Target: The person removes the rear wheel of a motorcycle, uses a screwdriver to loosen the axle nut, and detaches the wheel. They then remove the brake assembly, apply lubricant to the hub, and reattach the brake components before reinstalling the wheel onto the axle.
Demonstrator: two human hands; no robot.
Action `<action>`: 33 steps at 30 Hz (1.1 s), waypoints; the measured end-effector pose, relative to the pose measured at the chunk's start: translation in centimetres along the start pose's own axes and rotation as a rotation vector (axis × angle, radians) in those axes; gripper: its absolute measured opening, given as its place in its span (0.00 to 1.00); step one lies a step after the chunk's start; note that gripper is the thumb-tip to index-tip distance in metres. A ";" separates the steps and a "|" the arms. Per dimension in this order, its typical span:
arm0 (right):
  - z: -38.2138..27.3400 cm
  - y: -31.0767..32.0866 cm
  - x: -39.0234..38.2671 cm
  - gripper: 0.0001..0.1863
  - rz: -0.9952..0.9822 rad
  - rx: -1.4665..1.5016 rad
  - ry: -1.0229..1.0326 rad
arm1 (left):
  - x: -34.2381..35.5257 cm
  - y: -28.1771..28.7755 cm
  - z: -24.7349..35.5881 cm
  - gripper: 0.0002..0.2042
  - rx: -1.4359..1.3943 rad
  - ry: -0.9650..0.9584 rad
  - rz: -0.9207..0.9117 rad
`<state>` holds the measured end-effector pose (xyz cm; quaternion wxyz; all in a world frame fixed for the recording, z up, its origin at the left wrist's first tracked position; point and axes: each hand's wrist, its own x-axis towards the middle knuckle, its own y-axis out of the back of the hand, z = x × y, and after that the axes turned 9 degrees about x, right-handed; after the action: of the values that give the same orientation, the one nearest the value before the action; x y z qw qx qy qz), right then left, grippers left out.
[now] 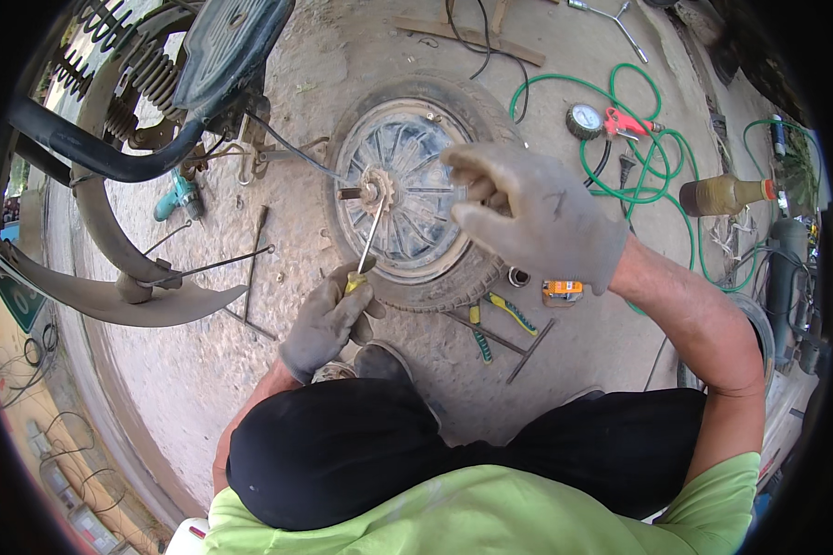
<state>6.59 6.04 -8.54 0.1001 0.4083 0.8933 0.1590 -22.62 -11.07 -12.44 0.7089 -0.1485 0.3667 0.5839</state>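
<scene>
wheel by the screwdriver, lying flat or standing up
Lying flat: the downward-looking view shows the wheel's broad round face, partly behind the right hand.

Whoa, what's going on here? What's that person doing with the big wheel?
Someone in gray gloves is working over a wheel lying on the ground. Their left hand holds a screwdriver with a yellow handle, its tip at the hub in the middle. Their right hand hovers over the wheel's edge, fingers half curled, with nothing visible in it. To the right lie a round gauge and a bottle.
</scene>
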 end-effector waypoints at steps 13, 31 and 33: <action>8.8 -0.1 6.1 0.53 0.267 0.098 -0.355 | -3.6 5.6 11.5 0.25 1.109 -0.243 0.258; 8.8 0.8 5.8 0.46 0.230 0.118 -0.397 | -1.1 5.5 16.9 0.24 1.676 -0.339 0.176; 8.9 0.7 6.0 0.46 0.222 0.113 -0.400 | -1.2 6.1 15.6 0.23 1.620 -0.404 0.200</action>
<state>5.96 12.86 -16.81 0.2343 0.5323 0.8128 0.0347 -23.01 -0.27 0.47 0.5931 0.5470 0.5501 0.2156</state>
